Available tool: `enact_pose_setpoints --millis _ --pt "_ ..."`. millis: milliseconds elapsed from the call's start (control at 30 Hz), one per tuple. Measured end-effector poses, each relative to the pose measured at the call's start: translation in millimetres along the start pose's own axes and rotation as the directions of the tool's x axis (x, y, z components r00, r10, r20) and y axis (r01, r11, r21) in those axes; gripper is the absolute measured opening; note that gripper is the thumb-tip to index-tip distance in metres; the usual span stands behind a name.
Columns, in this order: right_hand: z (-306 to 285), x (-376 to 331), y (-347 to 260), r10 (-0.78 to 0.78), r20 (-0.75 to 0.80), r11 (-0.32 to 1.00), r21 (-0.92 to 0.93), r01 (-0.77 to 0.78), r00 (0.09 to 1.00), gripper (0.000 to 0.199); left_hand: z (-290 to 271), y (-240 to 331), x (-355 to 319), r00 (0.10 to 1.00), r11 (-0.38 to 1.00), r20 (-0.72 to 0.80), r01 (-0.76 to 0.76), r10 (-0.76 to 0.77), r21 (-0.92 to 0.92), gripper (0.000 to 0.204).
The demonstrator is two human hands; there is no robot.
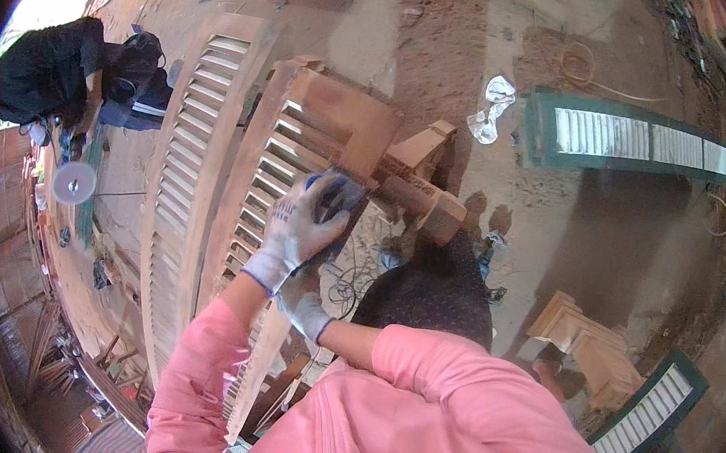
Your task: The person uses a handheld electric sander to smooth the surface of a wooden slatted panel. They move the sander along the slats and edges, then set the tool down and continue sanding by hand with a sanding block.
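Sleeves of pink cloth cover both your forearms as they come up from the lower edge. Your right hand (304, 312), in a pale glove, sits low against the near part of the wooden shutter (275, 172); its fingers are mostly hidden under your other wrist, so you cannot tell how far they are closed or whether they grip the frame. Just above it, your left hand (303, 220), gloved in white with blue marks, curls its fingers over a blue sanding tool (337, 198) and presses it down on the shutter's right edge, where the slats meet the solid upper panel. The shutter lies tilted across a wooden trestle (421, 188), whose beam sticks out past the right edge. A second bare wooden shutter (186, 171) lies just beside yours on the left. Farther left, another person in dark clothes (57, 80) crouches near a round grey disc (73, 183). Beyond, on the dusty floor, a white rag (491, 109) lies near a long green shutter (628, 139).
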State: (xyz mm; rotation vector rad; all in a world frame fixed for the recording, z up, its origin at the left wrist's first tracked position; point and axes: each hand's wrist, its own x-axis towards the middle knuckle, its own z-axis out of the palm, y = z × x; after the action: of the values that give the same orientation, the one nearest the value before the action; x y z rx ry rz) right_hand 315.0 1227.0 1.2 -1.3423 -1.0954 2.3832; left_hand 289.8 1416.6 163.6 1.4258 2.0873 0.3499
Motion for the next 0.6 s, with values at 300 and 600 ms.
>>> enact_pose_setpoints --millis 300,600 --pt "-8 -9 -47 -0.098 0.017 0.986 -0.134 0.099 0.995 0.04 -17 -16 17 0.999 0.998 -0.028 -0.042 0.043 0.04 0.056" --pt "-51 51 -129 -0.247 -0.263 0.969 -0.092 0.231 0.933 0.069 -20 25 105 0.983 0.98 0.016 -0.185 0.185 0.071 0.05"
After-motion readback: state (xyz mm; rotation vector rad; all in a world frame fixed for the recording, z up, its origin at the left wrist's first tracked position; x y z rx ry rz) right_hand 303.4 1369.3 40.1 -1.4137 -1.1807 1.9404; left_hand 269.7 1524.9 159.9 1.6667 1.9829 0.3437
